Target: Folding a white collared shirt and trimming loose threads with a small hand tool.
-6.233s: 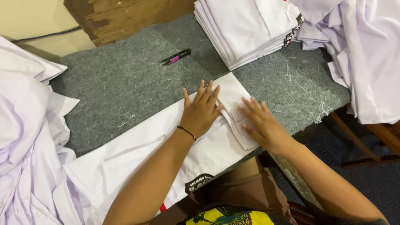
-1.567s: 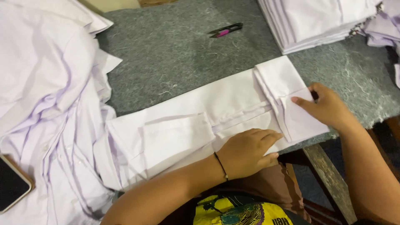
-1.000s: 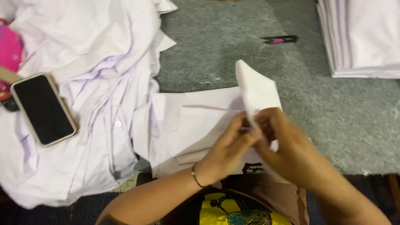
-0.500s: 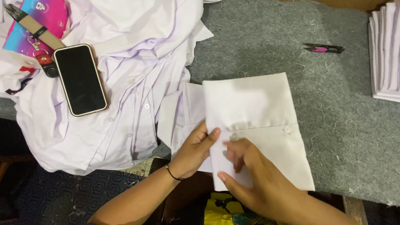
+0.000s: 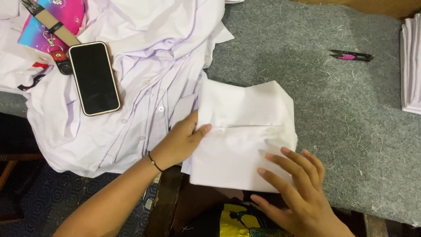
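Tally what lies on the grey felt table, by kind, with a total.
Folded white shirt under both hands: 1
Heap of unfolded white shirts: 1
Stack of folded shirts: 1
Phone: 1
Thread snips: 1
Lanyard pouch: 1
Total: 6

Both hands flat on folded white shirt [image 5: 243, 131], grey felt table [image 5: 351, 114], phone [image 5: 94, 78] on unfolded shirts [image 5: 144, 66]
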